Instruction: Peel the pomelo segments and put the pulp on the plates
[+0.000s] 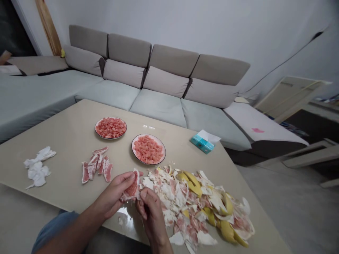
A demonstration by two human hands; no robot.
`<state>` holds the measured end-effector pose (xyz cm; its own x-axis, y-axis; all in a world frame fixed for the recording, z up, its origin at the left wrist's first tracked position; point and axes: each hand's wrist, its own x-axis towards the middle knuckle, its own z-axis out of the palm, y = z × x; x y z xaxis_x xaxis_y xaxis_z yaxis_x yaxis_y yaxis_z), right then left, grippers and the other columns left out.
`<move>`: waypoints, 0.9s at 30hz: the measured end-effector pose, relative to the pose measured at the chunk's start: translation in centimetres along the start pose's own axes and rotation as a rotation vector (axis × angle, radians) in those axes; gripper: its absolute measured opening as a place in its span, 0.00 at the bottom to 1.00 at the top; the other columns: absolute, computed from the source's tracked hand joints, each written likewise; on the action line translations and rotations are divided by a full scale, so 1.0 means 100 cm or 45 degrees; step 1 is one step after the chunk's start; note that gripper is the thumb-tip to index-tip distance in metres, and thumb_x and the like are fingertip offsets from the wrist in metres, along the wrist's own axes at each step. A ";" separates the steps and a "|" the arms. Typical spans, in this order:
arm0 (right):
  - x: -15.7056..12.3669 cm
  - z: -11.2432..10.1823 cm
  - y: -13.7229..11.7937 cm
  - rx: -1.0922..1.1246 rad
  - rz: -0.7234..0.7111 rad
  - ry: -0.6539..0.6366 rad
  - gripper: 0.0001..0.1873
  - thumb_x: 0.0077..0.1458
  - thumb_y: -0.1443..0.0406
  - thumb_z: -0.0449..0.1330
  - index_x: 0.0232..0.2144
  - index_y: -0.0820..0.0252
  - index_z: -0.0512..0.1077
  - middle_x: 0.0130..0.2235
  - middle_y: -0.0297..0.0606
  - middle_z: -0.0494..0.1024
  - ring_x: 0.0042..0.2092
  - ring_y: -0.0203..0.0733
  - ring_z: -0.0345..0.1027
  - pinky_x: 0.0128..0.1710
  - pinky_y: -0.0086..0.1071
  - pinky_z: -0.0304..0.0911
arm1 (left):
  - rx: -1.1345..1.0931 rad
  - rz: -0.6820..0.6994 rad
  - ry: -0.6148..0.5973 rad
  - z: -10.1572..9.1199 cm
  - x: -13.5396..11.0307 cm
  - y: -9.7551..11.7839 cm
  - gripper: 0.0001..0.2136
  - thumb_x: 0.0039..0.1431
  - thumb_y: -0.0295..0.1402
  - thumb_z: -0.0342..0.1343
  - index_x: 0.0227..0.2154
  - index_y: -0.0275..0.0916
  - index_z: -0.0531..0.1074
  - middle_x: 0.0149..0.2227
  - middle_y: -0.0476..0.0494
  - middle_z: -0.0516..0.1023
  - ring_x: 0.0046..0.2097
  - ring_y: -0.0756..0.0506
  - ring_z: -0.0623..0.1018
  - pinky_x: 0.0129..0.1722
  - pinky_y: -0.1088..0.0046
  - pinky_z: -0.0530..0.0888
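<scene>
My left hand (116,195) and my right hand (150,211) both grip one pomelo segment (131,188), pink flesh with white skin, held just above the near edge of the beige table (69,134). The fingers of both hands are closed on it. To the right of my hands lies a large heap of white membrane and yellow peel (201,208). Left of my hands a small group of unpeeled segments (96,167) rests on the table. Beyond, two plates hold peeled pink flesh: one on the left (111,127), one nearer the middle (148,149).
Crumpled white tissues (38,167) lie at the table's left. A teal tissue pack (203,142) sits near the far right edge. A grey corner sofa (159,95) runs behind the table. Low furniture stands at the right.
</scene>
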<state>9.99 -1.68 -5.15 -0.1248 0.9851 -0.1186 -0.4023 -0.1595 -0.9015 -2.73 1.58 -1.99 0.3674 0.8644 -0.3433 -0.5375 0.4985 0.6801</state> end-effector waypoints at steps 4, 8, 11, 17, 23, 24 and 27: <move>0.001 -0.003 -0.012 0.182 -0.071 0.059 0.22 0.53 0.52 0.56 0.18 0.55 0.54 0.13 0.21 0.51 0.16 0.29 0.37 0.16 0.25 0.42 | -0.100 -0.033 -0.067 -0.002 0.001 0.003 0.14 0.55 0.35 0.61 0.43 0.34 0.77 0.29 0.45 0.70 0.27 0.55 0.69 0.19 0.85 0.59; 0.003 -0.016 -0.028 -0.193 -0.171 0.265 0.18 0.54 0.53 0.58 0.21 0.58 0.64 0.18 0.28 0.64 0.20 0.33 0.53 0.21 0.26 0.53 | -0.031 -0.021 -0.054 -0.001 0.000 0.004 0.14 0.58 0.36 0.57 0.43 0.33 0.76 0.30 0.44 0.71 0.29 0.52 0.70 0.23 0.81 0.65; 0.006 -0.025 -0.029 -0.596 -0.271 0.385 0.13 0.55 0.56 0.58 0.33 0.60 0.74 0.32 0.40 0.78 0.33 0.42 0.69 0.32 0.31 0.63 | 0.092 -0.012 -0.034 0.000 -0.002 0.002 0.16 0.58 0.37 0.56 0.46 0.34 0.75 0.31 0.43 0.73 0.32 0.50 0.71 0.28 0.77 0.69; 0.009 -0.031 -0.016 -1.077 -0.367 0.485 0.14 0.57 0.58 0.57 0.26 0.59 0.75 0.27 0.35 0.77 0.30 0.40 0.68 0.33 0.29 0.61 | 0.598 0.102 -0.012 0.005 -0.005 0.002 0.20 0.52 0.36 0.62 0.48 0.35 0.73 0.35 0.44 0.78 0.37 0.47 0.75 0.35 0.76 0.70; 0.006 -0.030 -0.013 -1.239 -0.316 0.631 0.27 0.55 0.54 0.56 0.12 0.57 0.52 0.15 0.25 0.52 0.20 0.32 0.47 0.21 0.28 0.46 | 0.811 0.195 0.032 0.015 -0.005 0.002 0.12 0.47 0.28 0.61 0.38 0.36 0.73 0.39 0.44 0.78 0.44 0.44 0.76 0.43 0.72 0.72; 0.005 -0.029 -0.013 -1.224 -0.312 0.649 0.27 0.55 0.54 0.56 0.12 0.57 0.51 0.16 0.25 0.51 0.20 0.32 0.46 0.21 0.28 0.45 | 0.831 0.187 0.033 0.016 -0.006 0.001 0.11 0.47 0.28 0.61 0.36 0.36 0.73 0.36 0.45 0.78 0.42 0.44 0.77 0.42 0.72 0.72; 0.006 -0.027 -0.016 -1.123 -0.303 0.663 0.24 0.54 0.56 0.57 0.14 0.56 0.52 0.17 0.25 0.52 0.21 0.32 0.48 0.22 0.27 0.47 | 0.859 0.200 0.047 0.017 -0.006 -0.001 0.07 0.47 0.27 0.59 0.32 0.37 0.71 0.31 0.48 0.76 0.38 0.46 0.77 0.39 0.73 0.73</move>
<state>13.00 -0.66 -4.92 0.3600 0.9245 0.1258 0.4639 -0.0604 -0.8838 -1.60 0.92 -0.72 0.2915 0.9306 -0.2215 0.0117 0.2281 0.9736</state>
